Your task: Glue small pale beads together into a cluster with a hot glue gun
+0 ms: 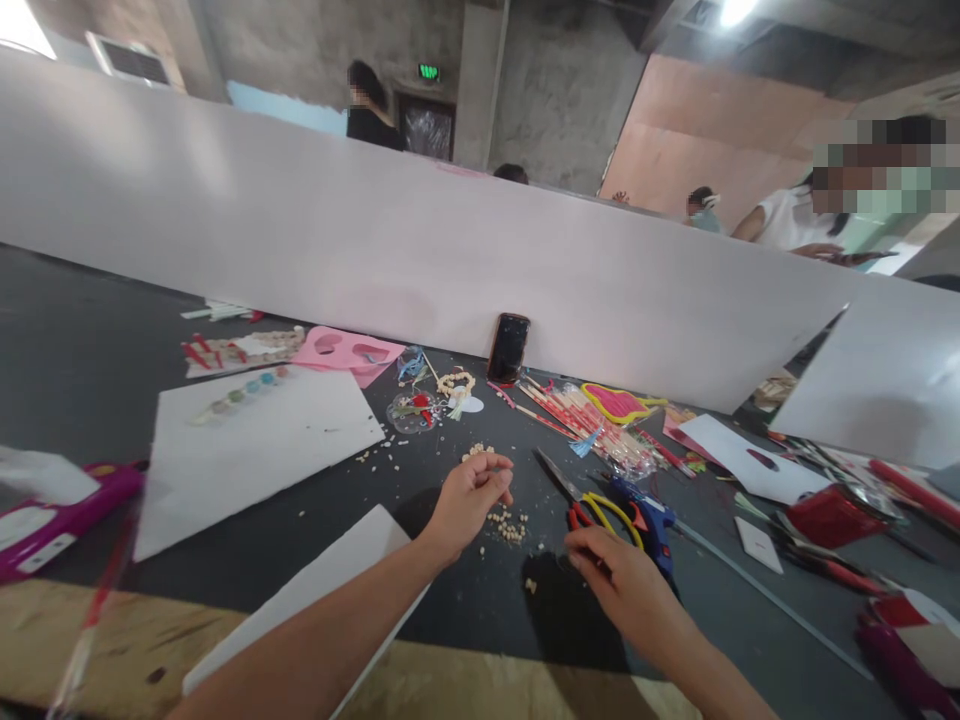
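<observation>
My left hand (469,503) hangs over the dark table (300,560) with its fingertips pinched together. Whether they hold a tiny piece is hidden. Just below it lies a small heap of pale beads (508,526), and another heap (478,451) sits beyond the fingertips. My right hand (622,583) is curled, with nothing visible in it, close above a pair of scissors (589,508) with red and yellow handles. A blue hot glue gun (646,522) lies beside those handles, partly under my right hand.
A phone (508,348) leans against a tall white board (375,250) along the far side. Paper sheets, a pink cut-out (345,352), bundled sticks (577,425) and a bead string (456,384) lie about. Several people (795,215) stand beyond the board. A wooden surface (112,640) runs along the near edge.
</observation>
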Demonstrator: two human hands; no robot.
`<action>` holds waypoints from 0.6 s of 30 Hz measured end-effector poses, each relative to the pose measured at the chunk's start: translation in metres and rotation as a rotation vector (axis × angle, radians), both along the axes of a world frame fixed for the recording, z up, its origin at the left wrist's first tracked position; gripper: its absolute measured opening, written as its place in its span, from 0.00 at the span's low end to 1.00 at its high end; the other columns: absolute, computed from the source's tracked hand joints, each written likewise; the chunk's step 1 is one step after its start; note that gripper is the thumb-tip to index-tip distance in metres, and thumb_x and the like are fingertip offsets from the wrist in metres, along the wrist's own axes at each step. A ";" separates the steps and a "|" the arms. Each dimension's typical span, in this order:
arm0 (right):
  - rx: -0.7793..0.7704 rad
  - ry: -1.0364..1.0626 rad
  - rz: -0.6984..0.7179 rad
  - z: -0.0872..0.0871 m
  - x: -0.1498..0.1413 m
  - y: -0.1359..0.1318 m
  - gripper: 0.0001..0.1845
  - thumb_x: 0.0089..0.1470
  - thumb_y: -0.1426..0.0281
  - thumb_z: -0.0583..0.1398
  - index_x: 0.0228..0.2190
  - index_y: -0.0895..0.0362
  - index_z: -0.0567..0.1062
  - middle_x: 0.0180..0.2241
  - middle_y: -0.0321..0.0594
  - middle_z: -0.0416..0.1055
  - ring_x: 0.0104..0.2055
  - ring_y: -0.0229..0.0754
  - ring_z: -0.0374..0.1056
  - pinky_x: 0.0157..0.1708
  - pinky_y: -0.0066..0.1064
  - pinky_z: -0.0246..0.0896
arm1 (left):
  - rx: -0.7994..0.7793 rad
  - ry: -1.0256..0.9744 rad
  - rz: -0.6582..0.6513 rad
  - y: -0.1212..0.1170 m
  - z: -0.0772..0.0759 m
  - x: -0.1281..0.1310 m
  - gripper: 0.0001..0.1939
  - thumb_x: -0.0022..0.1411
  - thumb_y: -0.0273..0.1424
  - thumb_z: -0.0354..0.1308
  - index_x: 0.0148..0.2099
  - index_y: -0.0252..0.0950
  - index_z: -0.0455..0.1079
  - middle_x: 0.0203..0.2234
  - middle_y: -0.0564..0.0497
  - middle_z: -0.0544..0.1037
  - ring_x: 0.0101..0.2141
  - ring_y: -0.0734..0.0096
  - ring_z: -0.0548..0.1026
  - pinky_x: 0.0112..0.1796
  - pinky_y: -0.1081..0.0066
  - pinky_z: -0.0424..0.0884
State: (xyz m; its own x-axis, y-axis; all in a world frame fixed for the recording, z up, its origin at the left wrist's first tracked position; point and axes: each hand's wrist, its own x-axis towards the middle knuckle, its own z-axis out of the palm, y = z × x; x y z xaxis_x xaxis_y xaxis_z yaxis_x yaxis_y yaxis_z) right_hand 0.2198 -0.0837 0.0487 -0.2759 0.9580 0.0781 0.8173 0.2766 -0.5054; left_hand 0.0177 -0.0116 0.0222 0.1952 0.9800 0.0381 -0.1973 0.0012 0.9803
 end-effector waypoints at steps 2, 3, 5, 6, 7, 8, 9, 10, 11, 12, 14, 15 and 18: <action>0.032 -0.051 0.007 -0.001 -0.002 0.005 0.09 0.53 0.73 0.53 0.34 0.52 0.72 0.34 0.38 0.72 0.37 0.42 0.68 0.37 0.32 0.60 | 0.012 0.015 -0.015 0.000 -0.002 0.000 0.16 0.53 0.39 0.55 0.39 0.32 0.67 0.16 0.55 0.70 0.22 0.73 0.70 0.28 0.74 0.64; 0.045 -0.095 0.019 -0.001 -0.004 0.008 0.10 0.53 0.73 0.52 0.34 0.52 0.72 0.35 0.39 0.72 0.37 0.42 0.68 0.37 0.31 0.60 | 0.014 0.025 -0.023 0.000 -0.003 0.000 0.16 0.53 0.39 0.55 0.39 0.32 0.67 0.16 0.55 0.70 0.22 0.73 0.70 0.28 0.74 0.64; 0.072 -0.191 0.051 -0.005 -0.011 0.012 0.10 0.53 0.74 0.52 0.34 0.53 0.73 0.34 0.39 0.72 0.37 0.42 0.67 0.36 0.30 0.60 | 0.030 0.041 -0.043 -0.001 -0.003 0.000 0.15 0.53 0.37 0.55 0.40 0.32 0.67 0.19 0.53 0.71 0.25 0.72 0.70 0.29 0.74 0.64; 0.085 -0.229 0.064 -0.007 -0.014 0.014 0.11 0.53 0.74 0.52 0.34 0.53 0.73 0.34 0.39 0.71 0.37 0.42 0.67 0.35 0.30 0.60 | 0.048 0.051 -0.056 -0.002 -0.003 0.000 0.15 0.53 0.36 0.56 0.40 0.32 0.67 0.22 0.51 0.72 0.27 0.72 0.70 0.30 0.74 0.64; 0.098 -0.257 0.073 -0.009 -0.017 0.016 0.11 0.53 0.75 0.52 0.34 0.53 0.73 0.33 0.39 0.71 0.37 0.41 0.67 0.35 0.29 0.60 | 0.069 0.065 -0.073 -0.002 -0.003 0.001 0.14 0.52 0.36 0.56 0.40 0.33 0.68 0.26 0.50 0.73 0.28 0.72 0.70 0.30 0.75 0.64; 0.108 -0.274 0.079 -0.011 -0.020 0.017 0.10 0.53 0.75 0.53 0.33 0.53 0.73 0.32 0.39 0.71 0.36 0.41 0.67 0.34 0.29 0.59 | 0.090 0.084 -0.092 -0.003 -0.004 0.001 0.13 0.52 0.35 0.56 0.39 0.33 0.68 0.29 0.49 0.73 0.29 0.72 0.69 0.30 0.75 0.64; 0.117 -0.283 0.081 -0.013 -0.022 0.018 0.10 0.52 0.75 0.53 0.32 0.53 0.73 0.31 0.39 0.70 0.35 0.41 0.67 0.34 0.29 0.59 | 0.106 0.107 -0.116 -0.003 -0.005 0.002 0.13 0.51 0.34 0.57 0.39 0.33 0.69 0.31 0.49 0.73 0.29 0.73 0.69 0.30 0.75 0.64; 0.127 -0.288 0.079 -0.014 -0.023 0.018 0.10 0.52 0.75 0.53 0.31 0.53 0.74 0.30 0.39 0.70 0.35 0.41 0.66 0.34 0.29 0.59 | 0.111 0.132 -0.145 -0.003 -0.006 0.003 0.13 0.51 0.33 0.57 0.38 0.33 0.69 0.32 0.49 0.73 0.27 0.74 0.68 0.29 0.76 0.64; 0.139 -0.296 0.078 -0.016 -0.024 0.018 0.10 0.52 0.76 0.53 0.30 0.53 0.73 0.30 0.39 0.70 0.35 0.41 0.66 0.34 0.29 0.58 | 0.104 0.149 -0.177 -0.003 -0.008 0.004 0.13 0.50 0.33 0.57 0.38 0.32 0.69 0.31 0.49 0.73 0.26 0.75 0.67 0.28 0.76 0.64; 0.152 -0.303 0.075 -0.017 -0.025 0.019 0.10 0.52 0.76 0.53 0.28 0.54 0.73 0.29 0.39 0.69 0.34 0.41 0.66 0.34 0.29 0.58 | 0.090 0.153 -0.212 -0.004 -0.010 0.005 0.13 0.50 0.33 0.57 0.38 0.32 0.69 0.30 0.49 0.72 0.25 0.75 0.67 0.27 0.76 0.64; 0.179 -0.314 0.066 -0.017 -0.025 0.019 0.10 0.52 0.77 0.53 0.27 0.54 0.72 0.27 0.39 0.69 0.33 0.41 0.65 0.33 0.29 0.58 | 0.042 0.153 -0.264 -0.004 -0.013 0.007 0.13 0.49 0.34 0.57 0.37 0.32 0.68 0.27 0.50 0.72 0.23 0.76 0.67 0.25 0.76 0.65; 0.194 -0.316 0.057 -0.016 -0.025 0.019 0.10 0.51 0.77 0.53 0.26 0.54 0.72 0.27 0.39 0.68 0.33 0.42 0.65 0.32 0.29 0.57 | 0.023 0.157 -0.279 -0.004 -0.013 0.008 0.13 0.49 0.34 0.57 0.36 0.32 0.68 0.26 0.51 0.71 0.22 0.76 0.67 0.25 0.76 0.65; 0.237 -0.297 0.010 -0.008 -0.025 0.019 0.09 0.53 0.77 0.52 0.28 0.55 0.71 0.30 0.41 0.69 0.33 0.41 0.65 0.32 0.29 0.57 | -0.035 0.206 -0.314 -0.008 -0.011 0.009 0.15 0.48 0.38 0.57 0.35 0.32 0.68 0.21 0.54 0.69 0.19 0.77 0.66 0.23 0.76 0.64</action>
State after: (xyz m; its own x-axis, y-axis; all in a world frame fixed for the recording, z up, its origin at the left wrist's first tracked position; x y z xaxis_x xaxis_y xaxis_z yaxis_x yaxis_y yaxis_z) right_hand 0.1949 -0.0651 0.0411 -0.3295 0.9201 0.2120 0.9151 0.3665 -0.1681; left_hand 0.0267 -0.0191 0.0112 0.4867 0.8711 -0.0656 0.0196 0.0643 0.9977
